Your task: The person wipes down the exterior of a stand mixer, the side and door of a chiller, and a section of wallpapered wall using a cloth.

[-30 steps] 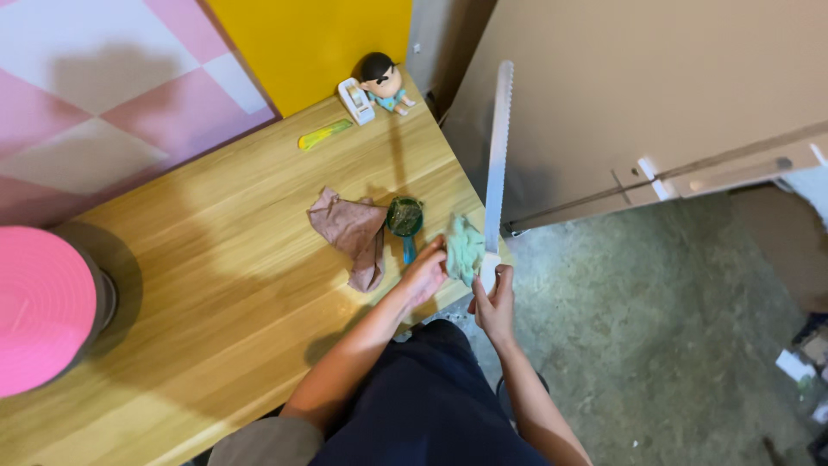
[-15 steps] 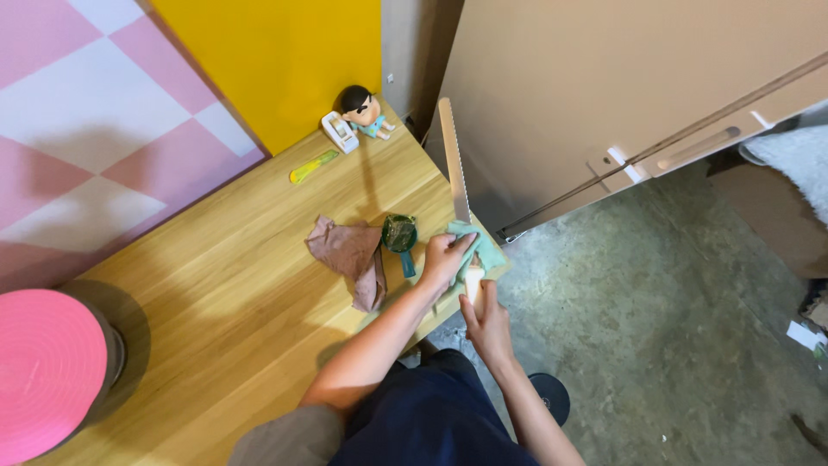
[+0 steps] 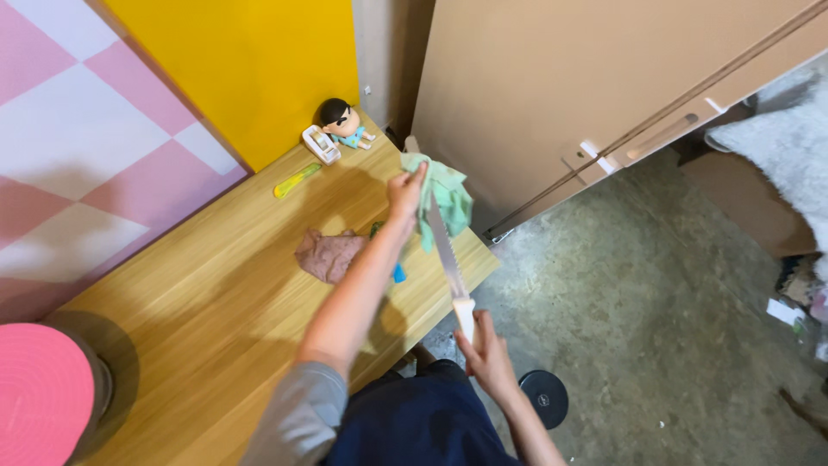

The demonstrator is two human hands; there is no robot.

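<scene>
My right hand (image 3: 485, 349) grips the white handle of a long serrated knife (image 3: 446, 252), its blade pointing up and away over the edge of the wooden table (image 3: 198, 302). My left hand (image 3: 405, 192) is raised near the blade's tip and holds a pale green cloth (image 3: 447, 197) wrapped against the blade. Below my left forearm a crumpled pinkish-brown cloth (image 3: 328, 255) lies on the table. A small blue and green object (image 3: 398, 273) is mostly hidden under the arm.
A small doll figure (image 3: 341, 122), a white tape dispenser (image 3: 320, 144) and a yellow-green pen-like item (image 3: 297, 180) sit at the table's far end. A pink round thing (image 3: 39, 393) is at the lower left. Beige cabinet (image 3: 604, 78) stands to the right, over a concrete floor.
My left hand has lifted the green cloth off the table and slid it up the blade toward the tip. The knife has tilted, and my right hand has come lower.
</scene>
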